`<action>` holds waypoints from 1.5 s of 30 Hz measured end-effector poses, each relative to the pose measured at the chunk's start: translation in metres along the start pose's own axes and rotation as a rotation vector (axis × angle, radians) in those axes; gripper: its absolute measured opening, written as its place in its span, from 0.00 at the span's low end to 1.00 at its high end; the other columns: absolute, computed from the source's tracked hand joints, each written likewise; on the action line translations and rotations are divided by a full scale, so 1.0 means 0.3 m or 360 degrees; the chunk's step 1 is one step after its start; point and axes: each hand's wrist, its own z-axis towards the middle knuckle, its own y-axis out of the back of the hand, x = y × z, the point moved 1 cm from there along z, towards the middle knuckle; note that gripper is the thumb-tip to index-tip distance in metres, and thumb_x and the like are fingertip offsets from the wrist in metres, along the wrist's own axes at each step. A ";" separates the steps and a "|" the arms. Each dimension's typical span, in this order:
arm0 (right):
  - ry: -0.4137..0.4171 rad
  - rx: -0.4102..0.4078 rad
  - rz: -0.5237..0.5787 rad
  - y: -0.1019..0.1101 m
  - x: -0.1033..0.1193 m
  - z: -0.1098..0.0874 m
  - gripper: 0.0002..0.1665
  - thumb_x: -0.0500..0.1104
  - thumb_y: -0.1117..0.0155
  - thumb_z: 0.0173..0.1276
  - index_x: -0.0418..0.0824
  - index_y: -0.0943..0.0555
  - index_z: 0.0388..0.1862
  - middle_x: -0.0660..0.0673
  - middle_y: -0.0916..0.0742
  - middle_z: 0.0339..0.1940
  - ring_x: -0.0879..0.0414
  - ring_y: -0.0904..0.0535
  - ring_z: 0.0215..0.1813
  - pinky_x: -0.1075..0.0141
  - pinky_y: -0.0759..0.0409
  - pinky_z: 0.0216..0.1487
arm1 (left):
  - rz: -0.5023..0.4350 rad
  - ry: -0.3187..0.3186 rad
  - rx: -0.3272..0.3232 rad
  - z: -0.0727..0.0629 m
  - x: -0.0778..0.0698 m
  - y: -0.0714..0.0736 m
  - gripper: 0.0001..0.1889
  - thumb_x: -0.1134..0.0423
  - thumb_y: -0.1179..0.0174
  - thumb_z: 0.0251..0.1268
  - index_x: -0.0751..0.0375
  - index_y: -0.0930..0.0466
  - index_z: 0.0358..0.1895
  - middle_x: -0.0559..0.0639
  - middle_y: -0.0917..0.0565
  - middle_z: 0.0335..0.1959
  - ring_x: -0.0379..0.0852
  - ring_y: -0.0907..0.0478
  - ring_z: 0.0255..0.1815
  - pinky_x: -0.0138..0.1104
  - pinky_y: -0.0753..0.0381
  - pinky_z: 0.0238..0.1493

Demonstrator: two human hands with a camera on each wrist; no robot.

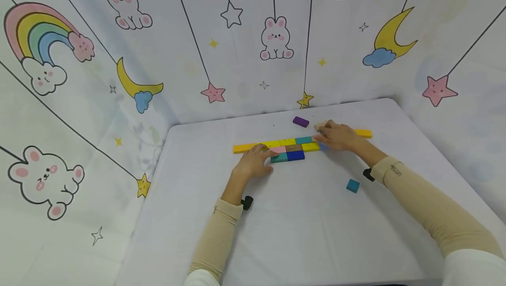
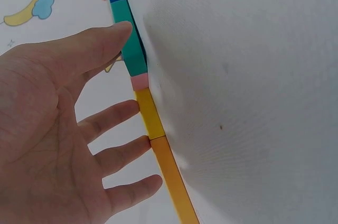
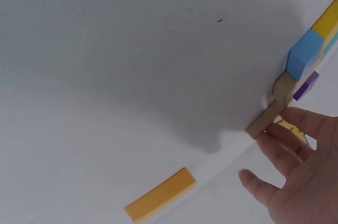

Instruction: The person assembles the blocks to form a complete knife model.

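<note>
Several flat coloured blocks lie edge to edge in rows on the table. The back row has an orange block (image 1: 242, 149), yellow blocks (image 1: 287, 142) and a teal one (image 1: 303, 140). In front are pink (image 1: 278, 149), wooden (image 1: 294, 148) and yellow (image 1: 310, 146) blocks, then a green-teal block (image 1: 280, 157) beside a dark blue one (image 1: 295, 155). My left hand (image 1: 253, 163) touches the green-teal block with its thumb, other fingers extended by the yellow blocks. My right hand (image 1: 340, 136) pinches a plain wooden block (image 3: 264, 121) near the light blue block (image 3: 306, 55).
A purple block (image 1: 301, 121) lies behind the rows. An orange block (image 1: 363, 133) is to the right of my right hand. Nearer, a loose teal block (image 1: 353, 185) sits on the white-covered table (image 1: 300, 233). A printed cloth (image 1: 245, 70) hangs behind the table.
</note>
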 end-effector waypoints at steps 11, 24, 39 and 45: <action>-0.0041 -0.0007 -0.0023 -0.008 -0.040 -0.020 0.40 0.64 0.53 0.83 0.34 0.28 0.76 0.26 0.23 0.63 0.39 0.21 0.44 0.42 0.16 0.50 | -0.0007 -0.0001 -0.0003 -0.001 -0.002 -0.002 0.28 0.49 0.37 0.75 0.31 0.28 0.76 0.52 0.37 0.81 0.56 0.42 0.81 0.55 0.41 0.80; -0.0111 0.0024 0.0036 -0.013 -0.062 -0.062 0.44 0.67 0.52 0.81 0.35 0.30 0.78 0.25 0.26 0.67 0.37 0.21 0.47 0.41 0.16 0.50 | -0.0031 -0.0016 -0.0008 -0.003 -0.007 -0.001 0.28 0.49 0.37 0.76 0.32 0.28 0.76 0.52 0.37 0.80 0.57 0.42 0.81 0.55 0.40 0.80; -0.0121 -0.0014 0.0004 -0.039 -0.074 -0.092 0.50 0.73 0.49 0.77 0.35 0.30 0.77 0.27 0.26 0.68 0.32 0.20 0.53 0.38 0.19 0.54 | -0.0044 -0.0027 -0.0010 -0.006 -0.003 0.006 0.27 0.49 0.37 0.76 0.31 0.28 0.76 0.54 0.36 0.79 0.57 0.41 0.80 0.56 0.38 0.79; -0.0110 -0.0035 -0.0005 -0.039 -0.077 -0.112 0.51 0.74 0.48 0.75 0.34 0.30 0.77 0.27 0.26 0.67 0.33 0.21 0.52 0.37 0.19 0.55 | -0.0048 -0.0028 -0.0007 -0.005 -0.002 0.003 0.28 0.49 0.37 0.76 0.31 0.28 0.76 0.55 0.37 0.80 0.57 0.41 0.80 0.56 0.38 0.79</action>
